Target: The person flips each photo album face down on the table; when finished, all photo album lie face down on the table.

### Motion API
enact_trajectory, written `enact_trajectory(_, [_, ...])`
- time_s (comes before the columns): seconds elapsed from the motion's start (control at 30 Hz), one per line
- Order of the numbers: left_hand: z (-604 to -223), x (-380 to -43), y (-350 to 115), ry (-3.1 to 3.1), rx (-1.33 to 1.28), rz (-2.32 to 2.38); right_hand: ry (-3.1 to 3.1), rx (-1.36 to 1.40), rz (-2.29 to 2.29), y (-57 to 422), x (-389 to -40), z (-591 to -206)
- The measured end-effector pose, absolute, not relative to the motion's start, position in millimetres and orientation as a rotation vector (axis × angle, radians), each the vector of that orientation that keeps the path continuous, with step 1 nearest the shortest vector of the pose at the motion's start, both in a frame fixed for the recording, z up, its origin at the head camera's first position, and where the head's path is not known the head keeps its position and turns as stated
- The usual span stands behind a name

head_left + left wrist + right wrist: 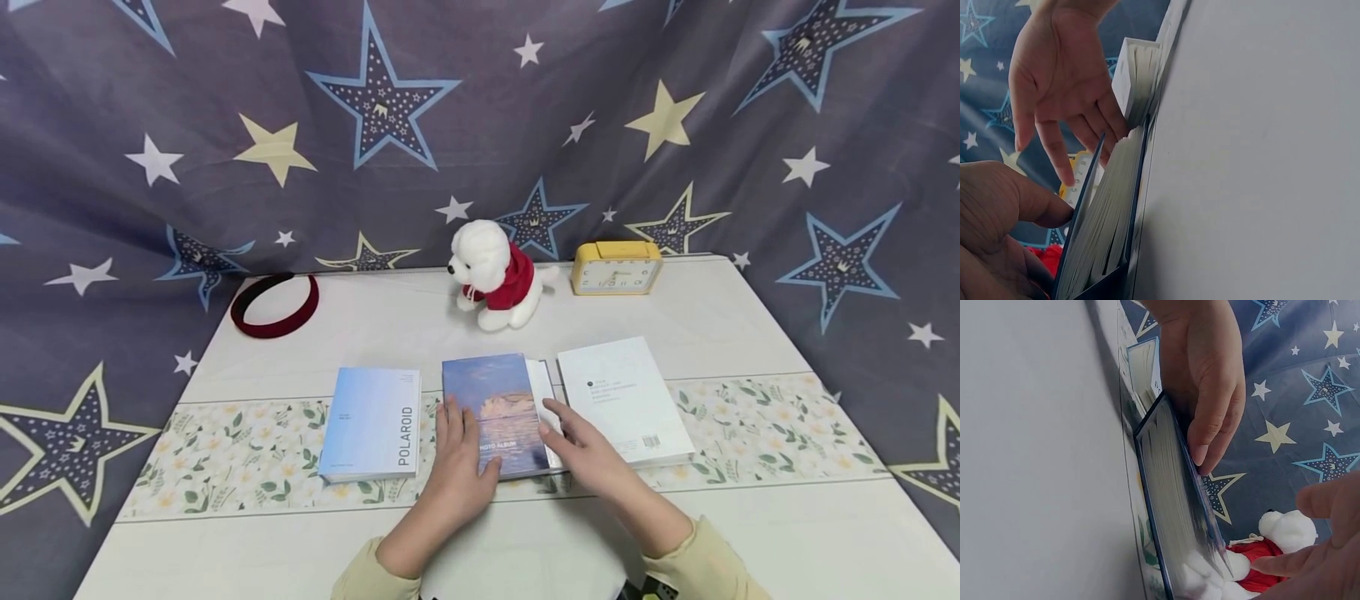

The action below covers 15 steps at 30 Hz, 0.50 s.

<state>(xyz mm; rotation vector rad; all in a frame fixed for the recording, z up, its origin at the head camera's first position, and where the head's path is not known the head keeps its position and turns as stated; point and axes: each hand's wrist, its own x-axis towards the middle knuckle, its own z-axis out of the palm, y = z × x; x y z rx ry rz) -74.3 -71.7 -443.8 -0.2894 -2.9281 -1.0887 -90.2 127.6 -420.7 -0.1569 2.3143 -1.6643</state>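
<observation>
In the middle of the table lies a photo album (498, 392) with a sea-and-cliff painting on its cover. The cover stands slightly lifted along the right side, baring white page edges (1107, 200) in the left wrist view. My left hand (457, 471) rests on the left part of that cover, fingers extended and thumb near the lower edge. At the album's right edge, my right hand (588, 446) hovers with loosely spread fingers, holding nothing. Seen from the left wrist, the right palm (1063, 69) faces the lifted side.
A blue Polaroid album (371, 421) lies to the left, and a white album (622, 400) lies close on the right. Behind them are a dark red headband (281, 329), a white plush dog (483, 254) in a red hoodie and a yellow alarm clock (617, 271). A star-patterned curtain (480, 108) backs the table.
</observation>
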Motion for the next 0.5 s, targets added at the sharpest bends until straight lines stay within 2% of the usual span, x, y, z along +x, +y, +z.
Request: enact_trajectory(0.5, [-447.0,-75.2,-77.1,-2.912,-0.243,-1.181,2.162,-0.085,-1.785,127.4,-87.0,-421.7])
